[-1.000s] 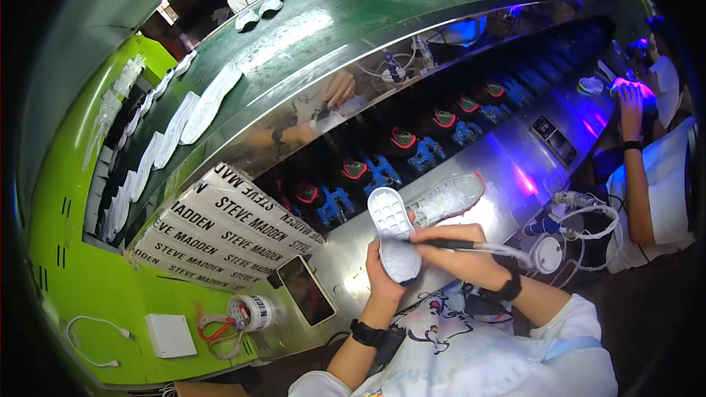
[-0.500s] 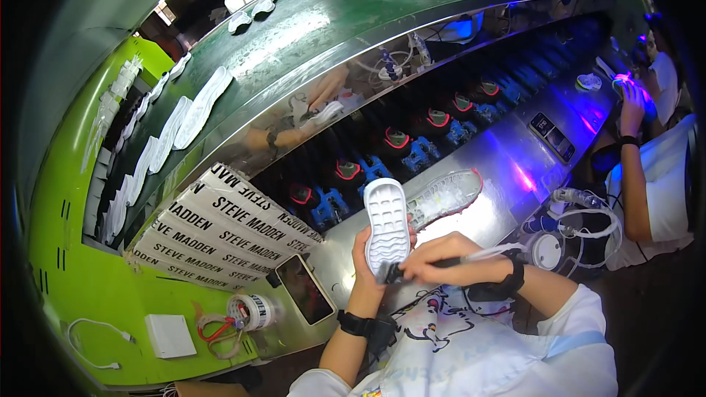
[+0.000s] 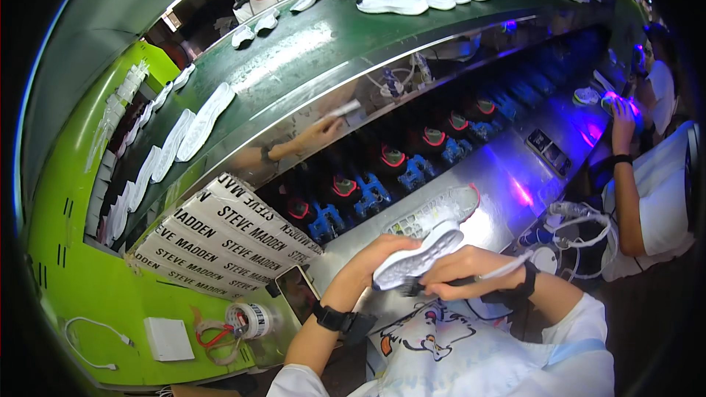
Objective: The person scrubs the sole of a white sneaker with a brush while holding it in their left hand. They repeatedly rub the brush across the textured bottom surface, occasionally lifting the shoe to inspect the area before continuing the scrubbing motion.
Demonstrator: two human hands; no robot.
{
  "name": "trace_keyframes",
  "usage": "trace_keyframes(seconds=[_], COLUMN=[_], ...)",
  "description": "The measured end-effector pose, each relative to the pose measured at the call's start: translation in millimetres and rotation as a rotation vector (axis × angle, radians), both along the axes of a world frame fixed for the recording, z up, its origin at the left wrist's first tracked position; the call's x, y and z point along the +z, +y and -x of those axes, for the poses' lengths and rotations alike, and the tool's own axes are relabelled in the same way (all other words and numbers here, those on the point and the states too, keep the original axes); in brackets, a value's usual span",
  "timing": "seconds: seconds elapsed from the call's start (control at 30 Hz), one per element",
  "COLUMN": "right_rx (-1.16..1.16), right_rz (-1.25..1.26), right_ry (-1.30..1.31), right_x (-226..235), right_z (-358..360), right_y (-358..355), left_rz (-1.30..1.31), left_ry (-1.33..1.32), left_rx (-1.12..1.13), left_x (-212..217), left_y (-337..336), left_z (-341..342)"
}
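My left hand is closed on a white shoe sole, gripping it at its left end. The sole is tilted, its patterned face turned partly toward me. In my right hand, fingers pinched, is a brush with dark bristles at the sole's lower edge; whether they touch it I cannot tell. A thin white tube or handle end sticks out behind that hand. Just beyond the sole, a grey shoe with a red edge lies on its side on the metal bench, its underside partly covered by the sole.
A green conveyor carries several white soles beyond the bench. Blue clamps line the dark gap below it. At left stand a patterned box, a phone and a tape roll. A co-worker's hand is at far right.
The sole has swung from nearly upright to slanting right, its patterned face turned away more. My left hand now grips it from above, and my right hand with the brush has shifted right.
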State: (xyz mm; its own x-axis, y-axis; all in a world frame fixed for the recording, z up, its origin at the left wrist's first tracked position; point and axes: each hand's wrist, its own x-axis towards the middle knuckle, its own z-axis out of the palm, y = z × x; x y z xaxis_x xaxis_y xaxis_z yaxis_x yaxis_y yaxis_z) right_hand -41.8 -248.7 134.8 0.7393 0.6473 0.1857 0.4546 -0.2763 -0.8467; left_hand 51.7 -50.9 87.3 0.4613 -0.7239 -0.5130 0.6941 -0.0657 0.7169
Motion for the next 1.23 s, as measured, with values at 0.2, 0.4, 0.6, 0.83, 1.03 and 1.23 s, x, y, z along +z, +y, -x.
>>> trace_keyframes(seconds=[0.2, 0.4, 0.6, 0.83, 1.03, 1.23], right_rx=[-0.172, -0.489, -0.534, -0.773, -0.841, -0.914], right_rz=[-0.114, -0.238, -0.977, -1.099, -0.985, -1.096], right_ry=[-0.105, -0.18, -0.112, 0.165, 0.359, 0.334], right_x=[-12, 20, 33, -8, -1, -112], right_z=[14, 12, 17, -1, 14, -21], right_y=[-10, -18, -22, -22, -24, -78], left_rz=[-0.06, 0.295, 1.078, 0.228, -1.088, -0.63], left_ry=[-0.096, -0.059, 0.281, -0.732, -1.194, -1.196], left_rx=[-0.01, 0.1, 0.195, 0.341, 0.2, 0.321], left_x=[9, 37, 156, 208, 231, 208], left_y=[-1, 8, 22, -52, -116, -126], left_z=[2, 14, -60, -150, -275, -348])
